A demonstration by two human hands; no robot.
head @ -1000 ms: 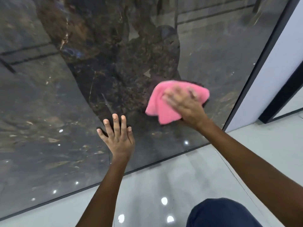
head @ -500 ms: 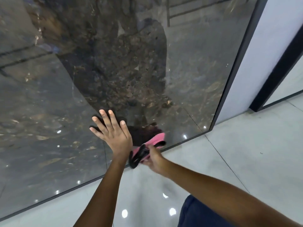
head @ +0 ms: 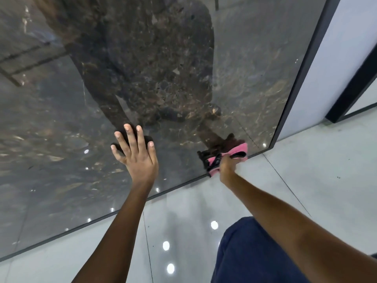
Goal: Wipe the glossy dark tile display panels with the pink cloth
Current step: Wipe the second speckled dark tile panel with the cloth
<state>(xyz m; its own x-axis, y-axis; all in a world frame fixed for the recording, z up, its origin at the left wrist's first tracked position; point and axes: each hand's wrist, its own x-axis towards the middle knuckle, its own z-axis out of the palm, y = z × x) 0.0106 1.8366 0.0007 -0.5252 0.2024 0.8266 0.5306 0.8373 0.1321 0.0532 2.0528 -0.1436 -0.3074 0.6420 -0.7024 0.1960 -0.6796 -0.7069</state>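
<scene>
Since a second ago, the right hand [head: 227,167] has carried the pink cloth [head: 230,157] from mid-panel down to the bottom edge of the dark tile panel [head: 244,68] (near its right corner), gripping it bunched against the glossy surface; left hand [head: 136,154] stays flat, fingers spread, pressed on the panel above the grey floor [head: 306,180].

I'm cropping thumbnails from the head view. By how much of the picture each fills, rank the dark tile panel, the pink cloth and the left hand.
1. dark tile panel
2. left hand
3. pink cloth, bunched and partly hidden by the right hand, so it looks smallest.
</scene>
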